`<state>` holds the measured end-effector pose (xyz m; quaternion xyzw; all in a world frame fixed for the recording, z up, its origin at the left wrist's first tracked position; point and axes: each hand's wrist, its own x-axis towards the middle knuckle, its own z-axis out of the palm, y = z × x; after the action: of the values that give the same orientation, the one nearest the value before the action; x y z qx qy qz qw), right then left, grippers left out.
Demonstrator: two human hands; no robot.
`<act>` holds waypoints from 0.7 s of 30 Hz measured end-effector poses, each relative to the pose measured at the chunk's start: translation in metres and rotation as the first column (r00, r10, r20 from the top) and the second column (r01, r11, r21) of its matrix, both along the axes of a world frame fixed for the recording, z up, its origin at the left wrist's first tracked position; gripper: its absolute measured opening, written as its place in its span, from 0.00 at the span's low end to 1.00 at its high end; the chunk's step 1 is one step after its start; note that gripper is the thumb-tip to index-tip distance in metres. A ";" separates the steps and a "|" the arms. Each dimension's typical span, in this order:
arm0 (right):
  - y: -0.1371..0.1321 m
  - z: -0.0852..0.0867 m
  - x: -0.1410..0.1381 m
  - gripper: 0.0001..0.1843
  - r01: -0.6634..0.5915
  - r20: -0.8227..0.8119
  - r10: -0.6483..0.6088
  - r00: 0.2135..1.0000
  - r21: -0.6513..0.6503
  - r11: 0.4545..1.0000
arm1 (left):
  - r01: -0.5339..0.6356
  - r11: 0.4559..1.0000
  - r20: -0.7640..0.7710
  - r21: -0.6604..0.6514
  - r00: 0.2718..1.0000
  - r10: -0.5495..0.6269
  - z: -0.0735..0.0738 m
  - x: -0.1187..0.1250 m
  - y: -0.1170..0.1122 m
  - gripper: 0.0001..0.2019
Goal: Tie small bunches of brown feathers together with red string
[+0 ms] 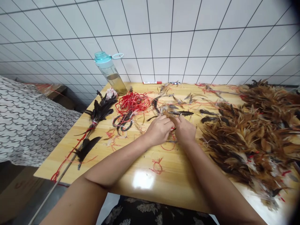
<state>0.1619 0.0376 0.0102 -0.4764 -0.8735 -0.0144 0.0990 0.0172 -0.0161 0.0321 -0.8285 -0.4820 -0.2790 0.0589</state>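
Both hands meet over the middle of the table, fingers curled in. My left hand (158,129) pinches at a small bunch of brown feathers (167,110), whose tips fan out beyond the knuckles. My right hand (185,129) closes on the same bunch from the other side. A bit of red string shows between the hands, and the fingertips are partly hidden. Dark loose feathers (184,113) lie just past the fingers. To the left is a tangled heap of red string (133,102), with black-handled scissors (124,123) at its near edge.
A large pile of brown feather bunches (248,134) covers the right side. On the left, a stick (67,165) with black feathers (100,107) overhangs the table edge. A water bottle (114,79) and a red marker (152,82) stand and lie near the tiled wall (159,43).
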 end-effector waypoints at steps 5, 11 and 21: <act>-0.003 0.002 0.000 0.16 -0.155 -0.023 0.154 0.988 -0.094 0.983 | 0.000 0.995 -0.036 -0.099 0.999 -0.004 0.029 -0.013 0.015 0.08; 0.000 -0.007 0.000 0.15 -0.476 -0.647 0.172 0.742 -0.328 0.816 | 0.161 0.879 0.342 -0.450 0.940 0.003 0.030 -0.050 0.035 0.06; 0.003 -0.011 -0.003 0.20 -0.747 -0.751 -0.646 0.139 -0.507 0.429 | 0.201 0.830 0.693 -0.520 0.667 0.273 -0.021 -0.031 0.026 0.13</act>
<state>0.1589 0.0404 -0.0011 -0.2755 -0.4330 0.7736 0.3717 -0.0137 0.0096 0.0106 -0.6102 -0.5395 -0.4378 -0.3807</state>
